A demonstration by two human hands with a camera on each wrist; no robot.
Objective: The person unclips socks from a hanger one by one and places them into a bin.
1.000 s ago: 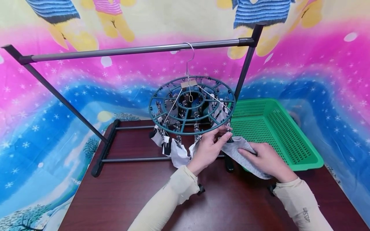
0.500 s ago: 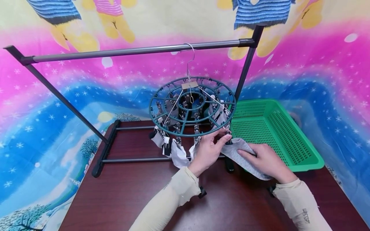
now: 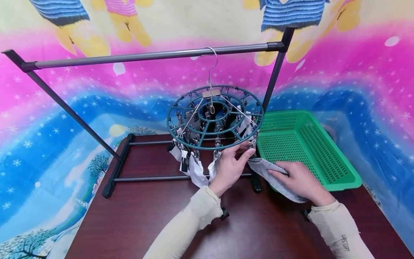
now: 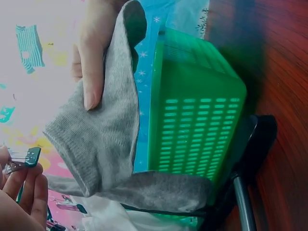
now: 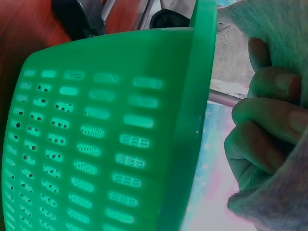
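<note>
My left hand (image 3: pixel 228 165) pinches a metal clip (image 4: pixel 31 156) with a dark tip, at the near right rim of a round green clip hanger (image 3: pixel 207 146). My right hand (image 3: pixel 299 181) grips a grey sock (image 4: pixel 103 130), thumb along one side and fingers behind it. In the left wrist view the sock's cuff stands a little apart from the clip. In the right wrist view the curled fingers (image 5: pixel 269 115) lie against grey fabric. White socks (image 3: pixel 197 172) and other grey ones hang from the hanger, one grey sock (image 4: pixel 163 190) close beside the held sock.
The hanger hooks over the bar (image 3: pixel 155 56) of a dark metal rack on a brown table (image 3: pixel 155 219). A green perforated basket (image 3: pixel 350 181) stands right behind my right hand. A patterned cloth (image 3: pixel 365 72) covers the walls behind.
The grey sock's cuff has come away from the clip and shifted slightly down and right with my right hand. My left hand has moved slightly left with the clip, and the hanger has turned slightly.
</note>
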